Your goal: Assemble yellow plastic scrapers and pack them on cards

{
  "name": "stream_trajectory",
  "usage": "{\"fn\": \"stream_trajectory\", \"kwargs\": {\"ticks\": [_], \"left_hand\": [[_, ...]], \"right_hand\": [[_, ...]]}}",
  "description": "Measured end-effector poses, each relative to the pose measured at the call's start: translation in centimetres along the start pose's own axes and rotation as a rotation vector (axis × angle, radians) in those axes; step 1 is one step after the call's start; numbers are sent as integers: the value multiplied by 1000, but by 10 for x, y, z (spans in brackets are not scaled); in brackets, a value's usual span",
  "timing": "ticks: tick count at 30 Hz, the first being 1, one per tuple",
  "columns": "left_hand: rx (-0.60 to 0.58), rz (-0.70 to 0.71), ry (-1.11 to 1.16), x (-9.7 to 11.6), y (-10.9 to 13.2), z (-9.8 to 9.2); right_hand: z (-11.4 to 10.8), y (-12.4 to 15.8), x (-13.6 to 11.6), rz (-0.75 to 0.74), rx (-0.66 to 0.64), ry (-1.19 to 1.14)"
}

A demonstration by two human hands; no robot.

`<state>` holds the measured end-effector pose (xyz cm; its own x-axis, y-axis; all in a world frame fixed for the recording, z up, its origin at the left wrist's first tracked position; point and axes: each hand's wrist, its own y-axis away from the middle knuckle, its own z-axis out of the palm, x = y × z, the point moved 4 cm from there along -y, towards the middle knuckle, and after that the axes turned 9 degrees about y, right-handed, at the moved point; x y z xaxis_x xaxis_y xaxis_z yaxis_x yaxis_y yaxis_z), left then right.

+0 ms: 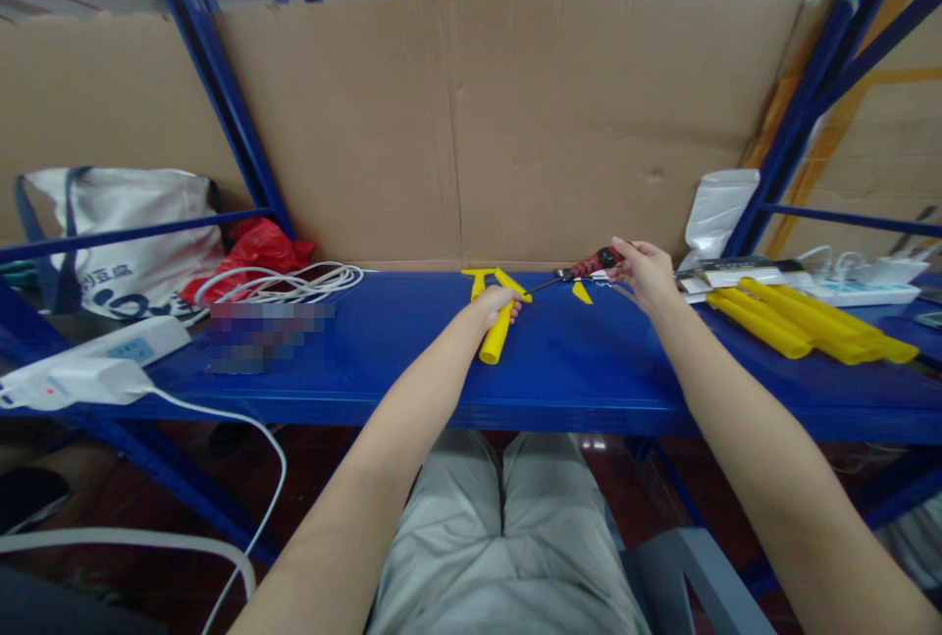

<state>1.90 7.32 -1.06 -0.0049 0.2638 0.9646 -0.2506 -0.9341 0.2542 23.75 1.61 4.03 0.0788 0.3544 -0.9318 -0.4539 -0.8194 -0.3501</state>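
My left hand [501,303] is closed around a yellow plastic piece [495,343], whose thick round end points toward the front edge of the shelf. Beyond the fingers its upper part shows a flat crossbar and an angled arm. In my right hand [642,272] is a screwdriver [591,264] with a red and black handle, gripped at the handle's back end. The thin shaft runs left and down to the yellow piece, beside my left fingers; its tip is hard to make out. A small yellow part [582,292] lies just below the screwdriver's handle.
Several yellow tubes [802,321] lie on the blue shelf [412,360] at right, near a white power strip [861,293]. A coiled white cable [309,284], a red bag [257,252] and another power strip [132,358] are at left. Cardboard [368,134] stands behind.
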Motion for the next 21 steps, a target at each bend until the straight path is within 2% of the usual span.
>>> {"fn": "stream_trajectory", "kwargs": {"ticks": [9,18,21], "left_hand": [[-15,22,-9,2,3,1],[-29,50,3,2,3,3],[-28,54,6,2,5,3]], "right_hand": [[-17,-10,1,-18,169,35],[-11,-6,0,-27,129,97],[-10,-3,-2,-33,117,197]]}}
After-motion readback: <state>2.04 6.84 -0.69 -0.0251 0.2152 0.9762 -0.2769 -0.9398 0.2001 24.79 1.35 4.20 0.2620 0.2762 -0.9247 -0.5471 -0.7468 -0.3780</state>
